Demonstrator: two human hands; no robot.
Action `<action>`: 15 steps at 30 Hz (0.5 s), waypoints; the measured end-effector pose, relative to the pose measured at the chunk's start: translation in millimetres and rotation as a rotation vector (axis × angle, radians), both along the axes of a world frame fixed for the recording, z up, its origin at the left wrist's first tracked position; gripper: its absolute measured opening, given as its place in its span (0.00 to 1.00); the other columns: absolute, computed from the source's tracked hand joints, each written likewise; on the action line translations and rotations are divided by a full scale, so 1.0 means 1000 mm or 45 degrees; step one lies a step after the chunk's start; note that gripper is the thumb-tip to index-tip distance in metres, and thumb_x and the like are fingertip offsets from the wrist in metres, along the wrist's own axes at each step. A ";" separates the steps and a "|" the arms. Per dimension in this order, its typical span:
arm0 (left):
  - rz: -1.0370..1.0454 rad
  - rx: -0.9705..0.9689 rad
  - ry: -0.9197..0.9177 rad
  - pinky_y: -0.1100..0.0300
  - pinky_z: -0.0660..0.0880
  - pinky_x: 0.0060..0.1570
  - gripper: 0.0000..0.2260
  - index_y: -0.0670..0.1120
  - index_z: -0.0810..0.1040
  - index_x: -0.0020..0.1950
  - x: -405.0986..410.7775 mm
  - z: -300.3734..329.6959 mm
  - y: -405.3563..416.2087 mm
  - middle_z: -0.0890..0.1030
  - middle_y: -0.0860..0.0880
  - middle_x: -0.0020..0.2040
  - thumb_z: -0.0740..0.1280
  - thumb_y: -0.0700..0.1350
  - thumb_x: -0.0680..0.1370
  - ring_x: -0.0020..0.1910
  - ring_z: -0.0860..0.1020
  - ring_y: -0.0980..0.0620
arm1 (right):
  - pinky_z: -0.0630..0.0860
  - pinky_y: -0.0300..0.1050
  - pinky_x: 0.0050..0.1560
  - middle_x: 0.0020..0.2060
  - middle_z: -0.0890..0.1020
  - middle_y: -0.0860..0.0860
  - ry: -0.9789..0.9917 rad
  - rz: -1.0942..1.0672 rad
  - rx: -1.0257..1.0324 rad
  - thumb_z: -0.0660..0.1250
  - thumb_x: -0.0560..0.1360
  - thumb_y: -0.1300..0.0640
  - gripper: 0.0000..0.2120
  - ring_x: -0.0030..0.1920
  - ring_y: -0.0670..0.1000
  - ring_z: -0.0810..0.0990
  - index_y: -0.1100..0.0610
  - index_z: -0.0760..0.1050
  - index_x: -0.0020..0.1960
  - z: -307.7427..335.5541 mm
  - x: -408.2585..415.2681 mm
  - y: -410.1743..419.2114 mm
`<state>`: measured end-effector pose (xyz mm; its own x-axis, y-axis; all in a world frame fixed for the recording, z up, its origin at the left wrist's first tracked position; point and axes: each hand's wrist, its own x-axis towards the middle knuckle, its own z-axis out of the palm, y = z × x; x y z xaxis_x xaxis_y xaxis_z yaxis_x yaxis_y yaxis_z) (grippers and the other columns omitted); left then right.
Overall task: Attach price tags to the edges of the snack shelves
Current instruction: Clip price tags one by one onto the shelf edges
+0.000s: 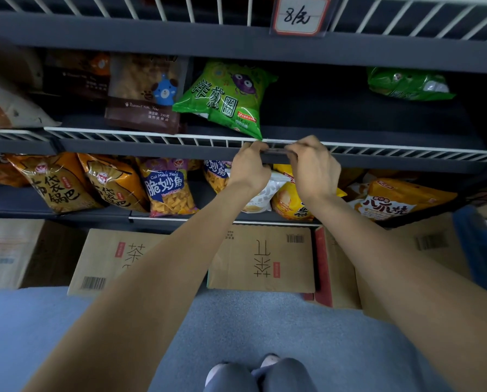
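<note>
Both hands meet at the white wire rail [157,137] of the middle shelf, the left hand [249,166] and right hand [314,168] pinching the ends of a thin dark tag holder [275,152], seen edge-on, its face unreadable. A glossy green snack bag [225,97] sits just above; a handwritten price tag [300,15] hangs on the top rail.

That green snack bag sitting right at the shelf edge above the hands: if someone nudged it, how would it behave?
The green snack bag looks puffed, so it is probably light and would slide easily. Its lower corner juts past the white wire rail, so a nudge forward might tip it off. The glossy film looks crinkly and floppy, not stiff.
</note>
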<state>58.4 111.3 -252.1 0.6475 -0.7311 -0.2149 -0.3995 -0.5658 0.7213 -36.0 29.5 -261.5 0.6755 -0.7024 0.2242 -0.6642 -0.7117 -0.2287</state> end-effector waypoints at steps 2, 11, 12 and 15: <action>0.030 -0.034 0.068 0.59 0.66 0.64 0.21 0.44 0.71 0.68 0.000 -0.002 0.001 0.71 0.44 0.66 0.61 0.34 0.75 0.65 0.70 0.46 | 0.72 0.45 0.39 0.55 0.77 0.54 -0.028 -0.002 -0.010 0.64 0.76 0.63 0.12 0.54 0.56 0.76 0.56 0.78 0.58 -0.004 -0.002 0.002; 0.124 -0.086 0.410 0.53 0.68 0.67 0.23 0.42 0.67 0.70 -0.001 -0.001 0.001 0.74 0.44 0.66 0.59 0.32 0.75 0.67 0.70 0.46 | 0.75 0.47 0.34 0.55 0.77 0.56 -0.007 0.062 -0.111 0.68 0.71 0.68 0.16 0.53 0.57 0.77 0.60 0.76 0.59 -0.009 -0.008 0.009; 0.127 -0.090 0.435 0.53 0.68 0.68 0.23 0.41 0.68 0.70 -0.001 0.000 0.001 0.75 0.44 0.66 0.59 0.32 0.75 0.67 0.71 0.45 | 0.74 0.46 0.32 0.54 0.77 0.56 -0.001 0.063 -0.134 0.70 0.69 0.69 0.17 0.52 0.57 0.77 0.61 0.77 0.58 -0.009 -0.008 0.009; 0.127 -0.091 0.473 0.56 0.67 0.66 0.22 0.40 0.69 0.69 -0.001 0.005 0.001 0.74 0.42 0.66 0.58 0.31 0.75 0.67 0.70 0.44 | 0.70 0.41 0.25 0.50 0.79 0.56 0.022 0.078 -0.217 0.74 0.62 0.70 0.20 0.45 0.56 0.79 0.62 0.78 0.53 -0.010 -0.008 0.012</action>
